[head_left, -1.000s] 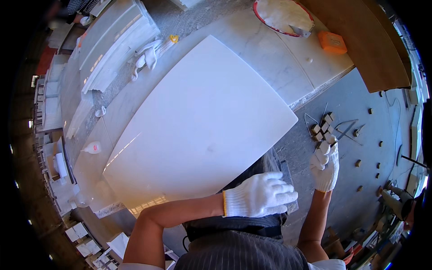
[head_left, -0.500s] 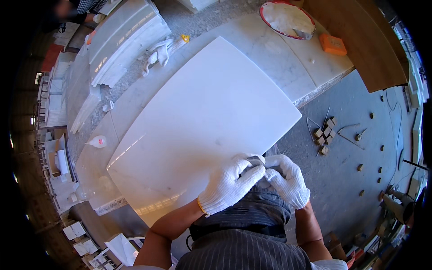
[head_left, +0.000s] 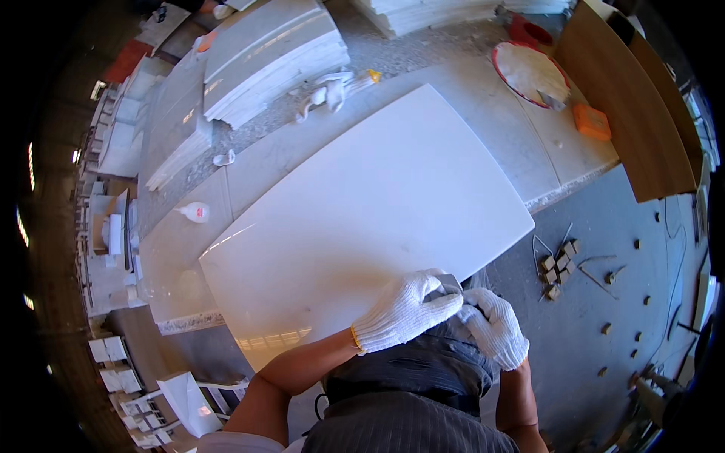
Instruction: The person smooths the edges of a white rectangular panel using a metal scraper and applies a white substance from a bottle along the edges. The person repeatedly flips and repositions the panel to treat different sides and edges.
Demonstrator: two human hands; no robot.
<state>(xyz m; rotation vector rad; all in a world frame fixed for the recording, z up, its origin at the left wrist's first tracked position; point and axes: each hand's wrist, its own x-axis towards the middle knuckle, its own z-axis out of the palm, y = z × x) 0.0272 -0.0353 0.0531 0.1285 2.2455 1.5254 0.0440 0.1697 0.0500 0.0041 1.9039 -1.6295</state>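
Observation:
A large white polished slab (head_left: 377,181) with gently bowed edges lies in front of me on a wider grey-white stone tabletop (head_left: 170,283). Both my hands wear white knitted gloves and meet over the slab's near right edge, close to my striped dark apron (head_left: 408,419). Between thumb and fingers, my left hand (head_left: 408,311) grips a small, flat grey piece (head_left: 451,284); its kind is unclear. My right hand (head_left: 495,326) is closed, its fingertips against the left hand's. Whatever it may hold is hidden.
Stacked stone slabs (head_left: 272,64) stand at the far left, near loose white gloves (head_left: 332,90). A white squeeze bottle (head_left: 196,212) is left. Far right are a red-rimmed bowl of white paste (head_left: 529,72), an orange block (head_left: 591,122) and cardboard (head_left: 630,98). Small blocks (head_left: 559,264) lie on the floor.
The view has tilted, so the slab and surroundings sit lower and farther right. My hands stay together at the slab's edge; the right hand has turned slightly downward.

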